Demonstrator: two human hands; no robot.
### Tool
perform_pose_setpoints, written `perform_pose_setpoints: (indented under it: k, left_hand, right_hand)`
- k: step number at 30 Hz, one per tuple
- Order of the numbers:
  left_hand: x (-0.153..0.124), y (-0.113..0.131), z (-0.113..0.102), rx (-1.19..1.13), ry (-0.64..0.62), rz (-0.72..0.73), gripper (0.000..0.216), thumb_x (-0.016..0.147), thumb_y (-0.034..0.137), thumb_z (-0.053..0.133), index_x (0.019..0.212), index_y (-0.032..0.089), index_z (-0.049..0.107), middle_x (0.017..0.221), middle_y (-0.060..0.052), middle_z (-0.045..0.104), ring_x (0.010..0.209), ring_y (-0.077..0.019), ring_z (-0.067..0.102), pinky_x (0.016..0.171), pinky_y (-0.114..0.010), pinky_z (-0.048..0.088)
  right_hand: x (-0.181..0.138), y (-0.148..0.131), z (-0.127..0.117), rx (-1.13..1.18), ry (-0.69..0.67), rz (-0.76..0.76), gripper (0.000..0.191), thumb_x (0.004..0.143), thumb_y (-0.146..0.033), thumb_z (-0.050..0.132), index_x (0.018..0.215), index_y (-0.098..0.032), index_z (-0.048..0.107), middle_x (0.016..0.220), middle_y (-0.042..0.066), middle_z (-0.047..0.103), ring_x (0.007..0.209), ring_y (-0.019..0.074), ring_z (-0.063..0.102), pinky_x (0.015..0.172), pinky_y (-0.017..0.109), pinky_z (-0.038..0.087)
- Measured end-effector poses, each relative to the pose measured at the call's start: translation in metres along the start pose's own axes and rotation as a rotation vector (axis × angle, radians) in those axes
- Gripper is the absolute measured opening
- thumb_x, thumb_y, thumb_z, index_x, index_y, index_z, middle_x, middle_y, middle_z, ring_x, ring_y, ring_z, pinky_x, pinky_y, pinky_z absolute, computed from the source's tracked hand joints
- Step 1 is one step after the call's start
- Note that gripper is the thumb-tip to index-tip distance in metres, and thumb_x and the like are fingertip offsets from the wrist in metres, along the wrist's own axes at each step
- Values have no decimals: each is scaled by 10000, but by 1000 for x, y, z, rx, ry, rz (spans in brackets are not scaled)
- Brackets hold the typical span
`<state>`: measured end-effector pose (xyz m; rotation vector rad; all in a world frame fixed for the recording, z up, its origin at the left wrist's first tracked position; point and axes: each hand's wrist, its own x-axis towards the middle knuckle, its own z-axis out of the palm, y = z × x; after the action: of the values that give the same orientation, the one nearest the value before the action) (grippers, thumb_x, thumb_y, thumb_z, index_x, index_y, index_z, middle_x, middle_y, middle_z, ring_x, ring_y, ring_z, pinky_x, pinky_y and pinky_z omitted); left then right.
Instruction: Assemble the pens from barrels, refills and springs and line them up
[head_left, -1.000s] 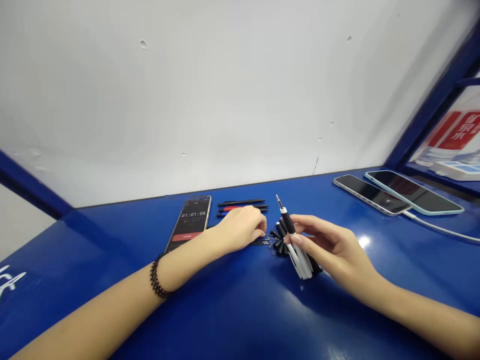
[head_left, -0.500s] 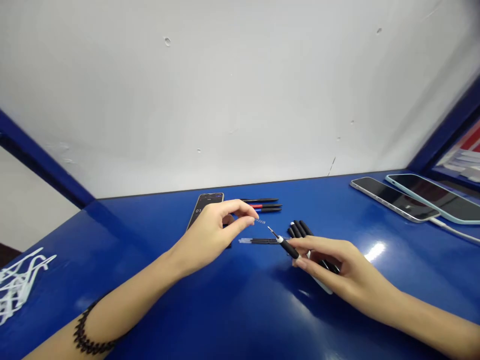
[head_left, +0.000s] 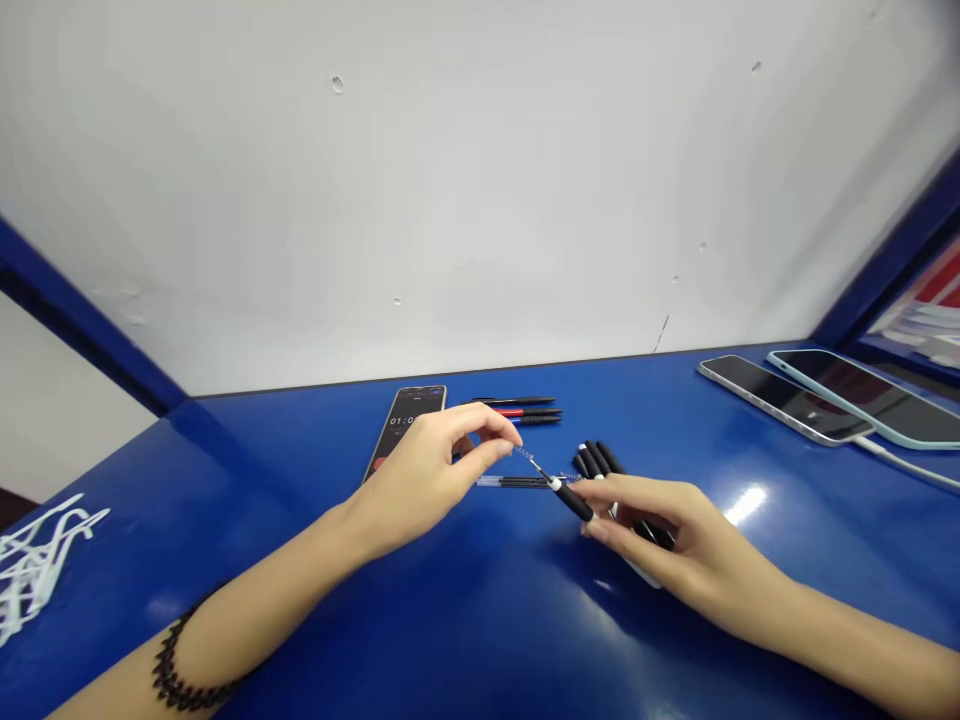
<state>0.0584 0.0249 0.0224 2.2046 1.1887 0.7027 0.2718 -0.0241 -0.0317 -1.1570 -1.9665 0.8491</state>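
My left hand (head_left: 442, 465) pinches one end of a small metal spring (head_left: 523, 452) between thumb and forefinger. Its free end meets, or nearly meets, a thin metal refill tip (head_left: 538, 467); I cannot tell if the tip is inside the coil. That tip sticks out of a black pen grip section with a white collar (head_left: 574, 500), held in my right hand (head_left: 667, 525). Behind my right fingers lie several black pen grips (head_left: 596, 458), partly hidden. Pen refills (head_left: 517, 482) with clear ends lie on the table between my hands, and another spring (head_left: 570, 477) is near them.
Several assembled pens (head_left: 529, 412) lie behind my left hand, by a phone (head_left: 401, 415) running a timer. Two more phones (head_left: 787, 395) and a white cable (head_left: 911, 463) are on the right. White strips (head_left: 37, 575) sit at the left edge of the blue table (head_left: 420, 640).
The spring and the refill tip have come together; a gap showed between them before. My right hand has shifted slightly left with the pen section, and more of the timer phone shows.
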Motion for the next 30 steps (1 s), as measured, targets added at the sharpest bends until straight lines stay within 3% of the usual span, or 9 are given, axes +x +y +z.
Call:
perform_pose_setpoints:
  k: [13,18,24,26,30]
  left_hand:
    - [-2,1,-1,72,22,87,154,840,241,462,813,200,608,776,25,602,622,-93,495,583,-198,376]
    - [-2,5,2,92,-30,142,144,836,187,464,800,183,603,769,22,606,644,-89,503,594,-186,382]
    - [-3,13,-7,164,-137,314,147,816,134,468,825,178,609,827,-4,606,756,-107,536,669,-191,397]
    - [-1,15,-10,96,-161,218,129,800,168,500,791,188,627,796,1,613,719,-110,540,631,-191,401]
    - [5,14,-5,-236,-156,-120,84,717,253,612,696,179,646,633,24,601,562,-87,510,510,-172,380]
  right_hand:
    - [1,0,1,0,4,-2,265,831,-310,491,1044,-209,612,785,18,641,662,145,566,626,242,461]
    - [0,0,0,-35,-9,-22,243,831,-288,494,1028,-214,616,801,17,646,674,140,567,614,232,452]
    - [-1,0,-1,-103,-82,-22,244,840,-279,485,1051,-235,600,811,8,659,661,136,564,549,217,429]
    - [-1,1,-1,-94,-60,-34,249,842,-278,484,1062,-235,592,823,8,659,661,132,565,543,212,428]
    - [-1,2,-1,-69,-45,-74,241,837,-255,492,1053,-237,596,829,7,658,691,133,577,586,216,441]
